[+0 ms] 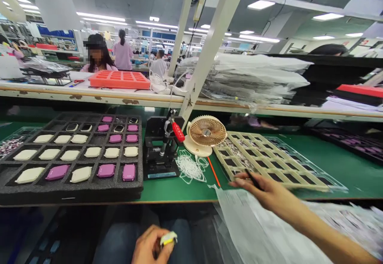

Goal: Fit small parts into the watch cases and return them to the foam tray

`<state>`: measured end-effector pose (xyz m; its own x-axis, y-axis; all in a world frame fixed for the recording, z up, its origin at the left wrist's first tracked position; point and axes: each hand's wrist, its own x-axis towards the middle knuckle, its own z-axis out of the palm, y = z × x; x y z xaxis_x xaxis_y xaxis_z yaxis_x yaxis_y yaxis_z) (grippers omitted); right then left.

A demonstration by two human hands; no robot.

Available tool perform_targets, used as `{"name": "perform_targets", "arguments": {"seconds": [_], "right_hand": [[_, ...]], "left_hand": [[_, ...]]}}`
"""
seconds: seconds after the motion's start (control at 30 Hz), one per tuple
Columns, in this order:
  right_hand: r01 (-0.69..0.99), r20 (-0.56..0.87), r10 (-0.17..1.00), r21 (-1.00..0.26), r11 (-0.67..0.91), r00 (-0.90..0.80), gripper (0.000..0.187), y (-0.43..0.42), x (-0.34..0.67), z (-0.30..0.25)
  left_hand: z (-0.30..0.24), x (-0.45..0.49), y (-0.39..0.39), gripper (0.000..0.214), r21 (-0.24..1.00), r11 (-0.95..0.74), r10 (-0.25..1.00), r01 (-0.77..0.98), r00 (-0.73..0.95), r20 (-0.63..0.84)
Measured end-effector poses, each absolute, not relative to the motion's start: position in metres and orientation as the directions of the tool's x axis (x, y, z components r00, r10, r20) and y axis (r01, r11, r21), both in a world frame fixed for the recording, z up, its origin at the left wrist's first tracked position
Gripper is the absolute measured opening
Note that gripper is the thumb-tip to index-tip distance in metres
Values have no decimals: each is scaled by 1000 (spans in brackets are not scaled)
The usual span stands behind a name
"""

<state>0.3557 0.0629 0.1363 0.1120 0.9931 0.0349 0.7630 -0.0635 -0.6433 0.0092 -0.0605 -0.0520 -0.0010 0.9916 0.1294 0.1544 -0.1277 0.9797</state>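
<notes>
Benchside, right hand (266, 192) pinches black stick (253, 179); left hand (148, 246), cream piece (168, 239).

Past the fingers (243, 183): long factory hall, grey ceiling (131, 0), rows of fluorescent lights (100, 16), white columns (78, 42), more desks (56, 52) far off.

in the black foam tray (72, 195) i count eight purple cases (57, 172) and eleven cream cases (92, 152) — further along my desk (344, 164), one small fan (206, 132) and one beige grid tray (269, 160).
</notes>
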Motion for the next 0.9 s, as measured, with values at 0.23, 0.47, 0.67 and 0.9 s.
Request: {"name": "perform_targets", "arguments": {"seconds": [0.23,0.47,0.67,0.9], "right_hand": [[218,-569,797,-819,-530,-200,59,-36,216,95],[15,-628,730,-761,-649,-267,58,-46,195,87],[0,-658,725,-741,-672,-202,59,-52,185,80],[5,-656,749,-752,-659,-98,60,-53,177,74]], "left_hand": [[5,6,-53,28,755,-569,812,326,83,577],[4,-4,-62,41,581,-680,696,447,144,703],[-4,-3,-62,45,527,-665,688,529,161,707],[-15,-1,-62,46,534,-658,700,531,170,694]]}}
